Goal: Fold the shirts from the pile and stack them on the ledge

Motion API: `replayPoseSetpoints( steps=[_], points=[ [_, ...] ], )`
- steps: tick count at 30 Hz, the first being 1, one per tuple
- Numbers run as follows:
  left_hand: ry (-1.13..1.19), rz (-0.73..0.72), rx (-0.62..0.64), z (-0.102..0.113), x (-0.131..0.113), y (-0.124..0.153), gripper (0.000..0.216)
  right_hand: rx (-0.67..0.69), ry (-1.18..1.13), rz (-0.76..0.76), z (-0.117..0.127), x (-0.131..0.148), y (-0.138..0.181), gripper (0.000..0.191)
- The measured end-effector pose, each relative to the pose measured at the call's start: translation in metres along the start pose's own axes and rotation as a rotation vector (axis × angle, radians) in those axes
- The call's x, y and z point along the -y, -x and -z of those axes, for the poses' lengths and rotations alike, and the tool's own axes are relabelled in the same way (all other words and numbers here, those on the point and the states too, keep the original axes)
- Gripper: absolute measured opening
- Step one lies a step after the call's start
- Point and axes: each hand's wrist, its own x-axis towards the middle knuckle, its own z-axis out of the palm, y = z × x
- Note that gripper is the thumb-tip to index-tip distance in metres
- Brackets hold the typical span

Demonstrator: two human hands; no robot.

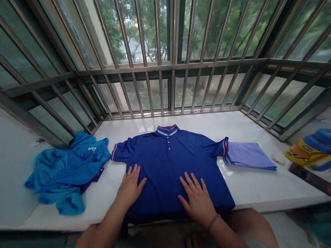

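A dark blue polo shirt (168, 158) lies spread front side up on the white ledge, its collar toward the window and its hem at the near edge. Both short sleeves have striped cuffs and stretch out to the sides. My left hand (132, 186) rests flat on the shirt's left side, fingers spread. Lower on the right part of the shirt lies my right hand (197, 198), also flat with its fingers apart. Neither hand grips the cloth.
A crumpled bright blue garment (68, 171) lies at the left. Near the right sleeve is a folded lavender cloth (249, 155). Further right stand a yellow and blue jug (315, 149) and a dark flat box (317, 182). Metal window bars (162, 89) border the ledge (264, 192).
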Motion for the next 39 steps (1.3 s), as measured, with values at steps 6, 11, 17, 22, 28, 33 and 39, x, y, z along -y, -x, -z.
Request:
replayPoseSetpoints(
  steps=[6,11,17,22,28,33,39],
  points=[
    [-0.083,0.141,-0.084,-0.028,-0.023,0.055,0.073,-0.149,-0.022,-0.063,0.043,-0.035,-0.016,0.050],
    [-0.069,0.158,-0.077,-0.018,-0.026,0.056,0.071,-0.517,0.234,-0.539,0.116,-0.117,-0.072,0.049],
    [-0.072,0.174,-0.086,-0.018,-0.028,0.055,0.071,-0.247,0.066,-0.523,0.148,-0.189,-0.125,0.030],
    [-0.048,0.177,-0.092,-0.019,-0.027,0.055,0.070,-0.268,-0.045,-0.359,0.152,-0.195,-0.132,0.036],
    [-0.058,0.177,-0.097,-0.018,-0.028,0.055,0.071,-0.325,-0.017,-0.636,0.155,-0.205,-0.128,0.042],
    [-0.058,0.176,-0.101,-0.018,-0.029,0.055,0.070,-0.271,0.025,-0.728,0.159,-0.200,-0.132,0.032],
    [-0.062,0.179,-0.093,-0.019,-0.028,0.055,0.070,-0.328,0.080,-0.239,0.152,-0.125,-0.128,0.041]
  ],
)
